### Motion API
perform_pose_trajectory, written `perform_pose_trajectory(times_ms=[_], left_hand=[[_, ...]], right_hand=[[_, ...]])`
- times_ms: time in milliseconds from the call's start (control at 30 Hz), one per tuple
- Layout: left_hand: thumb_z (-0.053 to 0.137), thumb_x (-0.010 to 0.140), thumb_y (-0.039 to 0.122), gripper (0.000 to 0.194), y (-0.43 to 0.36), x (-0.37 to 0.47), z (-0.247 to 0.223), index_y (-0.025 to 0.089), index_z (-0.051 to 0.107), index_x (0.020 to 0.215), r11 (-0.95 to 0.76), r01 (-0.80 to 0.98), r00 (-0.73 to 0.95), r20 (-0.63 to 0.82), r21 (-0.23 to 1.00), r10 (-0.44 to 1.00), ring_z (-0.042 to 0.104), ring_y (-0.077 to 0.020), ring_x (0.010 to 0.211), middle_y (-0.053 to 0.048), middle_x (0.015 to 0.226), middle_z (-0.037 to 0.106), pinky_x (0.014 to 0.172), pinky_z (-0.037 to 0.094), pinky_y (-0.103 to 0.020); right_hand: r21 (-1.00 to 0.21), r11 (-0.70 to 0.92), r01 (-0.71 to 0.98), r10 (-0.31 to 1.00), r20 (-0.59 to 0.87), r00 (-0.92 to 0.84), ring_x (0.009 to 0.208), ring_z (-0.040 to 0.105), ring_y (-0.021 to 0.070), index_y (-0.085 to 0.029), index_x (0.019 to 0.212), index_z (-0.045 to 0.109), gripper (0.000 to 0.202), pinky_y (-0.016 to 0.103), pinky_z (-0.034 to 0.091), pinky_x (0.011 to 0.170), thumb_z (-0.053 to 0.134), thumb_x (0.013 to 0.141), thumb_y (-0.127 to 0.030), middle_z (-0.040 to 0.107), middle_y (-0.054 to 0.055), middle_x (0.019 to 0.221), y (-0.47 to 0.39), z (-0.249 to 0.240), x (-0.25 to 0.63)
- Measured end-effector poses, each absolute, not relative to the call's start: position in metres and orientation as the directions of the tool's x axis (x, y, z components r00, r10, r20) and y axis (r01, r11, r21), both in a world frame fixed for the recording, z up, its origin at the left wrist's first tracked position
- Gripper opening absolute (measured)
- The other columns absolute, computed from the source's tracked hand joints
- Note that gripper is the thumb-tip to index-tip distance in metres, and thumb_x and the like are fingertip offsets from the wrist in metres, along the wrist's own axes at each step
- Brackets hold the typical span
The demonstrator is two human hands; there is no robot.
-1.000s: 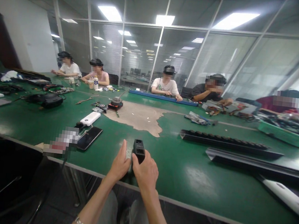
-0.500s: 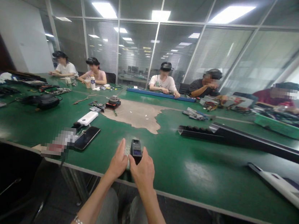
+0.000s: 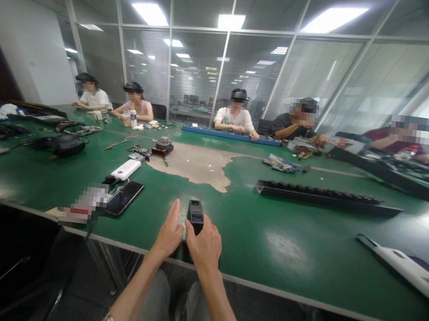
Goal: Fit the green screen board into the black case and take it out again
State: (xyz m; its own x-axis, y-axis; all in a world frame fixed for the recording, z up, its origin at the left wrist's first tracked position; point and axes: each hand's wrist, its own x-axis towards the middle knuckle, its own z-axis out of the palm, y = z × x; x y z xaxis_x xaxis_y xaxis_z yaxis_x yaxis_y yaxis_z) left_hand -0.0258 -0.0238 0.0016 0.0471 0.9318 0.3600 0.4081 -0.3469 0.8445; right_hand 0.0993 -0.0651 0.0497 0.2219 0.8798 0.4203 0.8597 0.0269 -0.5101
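Note:
A small black handheld device [image 3: 196,213] with a little screen and several buttons stands near the table's front edge, in front of me. My right hand [image 3: 204,240] is closed round its near part, thumb on the left side and fingers on the right. Just left of the device is my left hand [image 3: 169,235], its fingers stretched forward and thumb apart, holding nothing that I can see. A pale scuffed patch [image 3: 183,215] of the green table shows between the left hand and the device.
On the left lie a black phone [image 3: 126,197], a white power bank [image 3: 126,169] and a black bag-like item [image 3: 60,144]. A brown sheet [image 3: 198,164] lies beyond my hands. At right are a long black rail [image 3: 323,197] and a white long-handled item [image 3: 400,266]. Several people sit opposite.
A long black strip at right has swung up and back, away from the black rail. My right hand's fingers have curled closer round the device; the left hand stays about still.

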Motion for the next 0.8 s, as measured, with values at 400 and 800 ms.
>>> perform_pose_trajectory(times_ms=[400, 800], left_hand=[[0.063, 0.063, 0.02, 0.103, -0.032, -0.023, 0.013, 0.011, 0.014, 0.153, -0.465, 0.587, 0.275, 0.377, 0.663, 0.884, 0.013, -0.0316, 0.147, -0.015, 0.16, 0.015, 0.121, 0.015, -0.047], [0.066, 0.073, 0.029, 0.103, -0.034, -0.021, 0.02, 0.007, 0.004, 0.152, -0.439, 0.647, 0.271, 0.35, 0.623, 0.896, 0.035, -0.0341, 0.138, -0.022, 0.148, 0.038, 0.115, 0.024, -0.051]], right_hand=[[-0.665, 0.126, 0.736, 0.78, 0.525, 0.34, 0.104, 0.062, 0.0259, -0.015, 0.127, 0.055, 0.053, 0.035, 0.044, 0.09, 0.052, 0.087, -0.05, 0.067, 0.014, 0.114, -0.058, 0.07, 0.144], [-0.589, -0.032, 0.808, 0.812, 0.456, 0.365, 0.1, 0.061, 0.0281, -0.013, 0.123, 0.056, 0.051, 0.037, 0.043, 0.086, 0.053, 0.085, -0.048, 0.067, 0.014, 0.109, -0.058, 0.025, 0.175]])
